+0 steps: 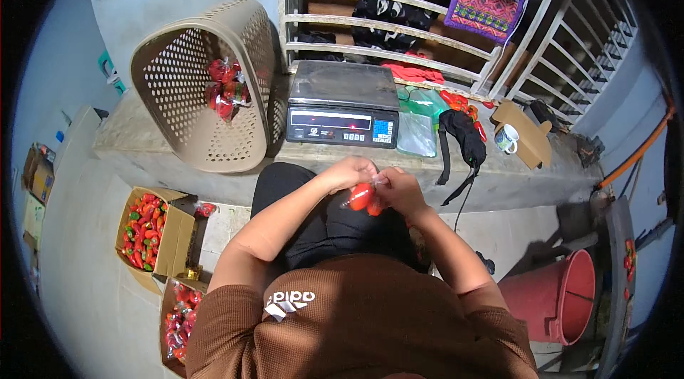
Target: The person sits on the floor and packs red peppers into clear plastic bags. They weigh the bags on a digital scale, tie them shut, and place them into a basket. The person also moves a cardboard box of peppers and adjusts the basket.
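Observation:
Over my lap, a clear plastic bag with red peppers [362, 197] hangs from my fingers. My left hand [350, 173] pinches the gathered neck of the bag from one side. My right hand [399, 189] grips the same neck from the other side, and its fingers partly hide the bag. Just beyond my knees, a digital weighing scale [342, 106] stands on the concrete ledge [315, 157] with a bare metal platform. Beside the scale lies a stack of clear plastic bags [417, 134].
A beige perforated basket [200, 149] lies tipped on the ledge, holding bagged red peppers [228, 88]. Cardboard boxes of loose peppers [144, 232] and bagged peppers [181, 320] stand at left. A black pouch [464, 138], mug [506, 138] and red bin [550, 296] are at right.

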### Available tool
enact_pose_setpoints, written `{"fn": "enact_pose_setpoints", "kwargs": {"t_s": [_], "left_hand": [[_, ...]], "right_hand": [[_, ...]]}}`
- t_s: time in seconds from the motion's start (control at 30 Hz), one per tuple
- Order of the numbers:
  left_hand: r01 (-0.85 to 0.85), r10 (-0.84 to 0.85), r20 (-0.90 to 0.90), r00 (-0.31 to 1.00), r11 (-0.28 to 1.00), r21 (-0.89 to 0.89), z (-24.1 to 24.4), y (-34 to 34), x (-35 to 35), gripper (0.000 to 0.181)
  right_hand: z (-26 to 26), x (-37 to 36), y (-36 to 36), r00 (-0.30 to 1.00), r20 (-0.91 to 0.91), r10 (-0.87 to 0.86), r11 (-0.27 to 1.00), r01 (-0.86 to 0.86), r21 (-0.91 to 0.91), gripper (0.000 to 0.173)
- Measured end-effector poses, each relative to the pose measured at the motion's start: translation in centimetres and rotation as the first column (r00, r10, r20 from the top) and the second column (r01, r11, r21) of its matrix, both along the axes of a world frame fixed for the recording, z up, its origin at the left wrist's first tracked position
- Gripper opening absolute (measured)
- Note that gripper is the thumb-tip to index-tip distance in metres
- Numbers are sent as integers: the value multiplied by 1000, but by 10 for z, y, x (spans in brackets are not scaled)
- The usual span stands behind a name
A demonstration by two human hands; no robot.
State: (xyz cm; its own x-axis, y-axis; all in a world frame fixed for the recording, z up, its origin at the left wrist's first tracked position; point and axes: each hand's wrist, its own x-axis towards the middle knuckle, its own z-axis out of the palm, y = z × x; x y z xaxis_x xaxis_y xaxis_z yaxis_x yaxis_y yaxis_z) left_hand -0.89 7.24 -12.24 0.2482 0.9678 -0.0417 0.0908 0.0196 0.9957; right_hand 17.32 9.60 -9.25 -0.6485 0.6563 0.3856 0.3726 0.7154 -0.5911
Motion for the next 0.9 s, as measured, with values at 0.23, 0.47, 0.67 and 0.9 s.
{"fn": "enact_pose_setpoints", "kwargs": {"t_s": [0.23, 0.47, 0.67, 0.9], "left_hand": [[-56, 56, -6, 998, 998, -33, 6, -17, 2, 10], [-94, 188, -210, 959, 917, 388, -5, -11, 6, 11], [-249, 302, -67, 951, 876, 413, -14, -17, 22, 6], [-240, 384, -144, 912, 784, 573, -19, -25, 26, 4]], "right_hand": [[-11, -4, -3, 994, -101, -40, 999, 42, 20, 12], [-11, 0, 3, 986, -165, 21, 898, -91, -431, 16], [-10, -1, 1, 994, -98, -40, 975, 17, -221, 11], [-22, -11, -4, 988, -114, -104, 994, 99, -49, 15]]}}
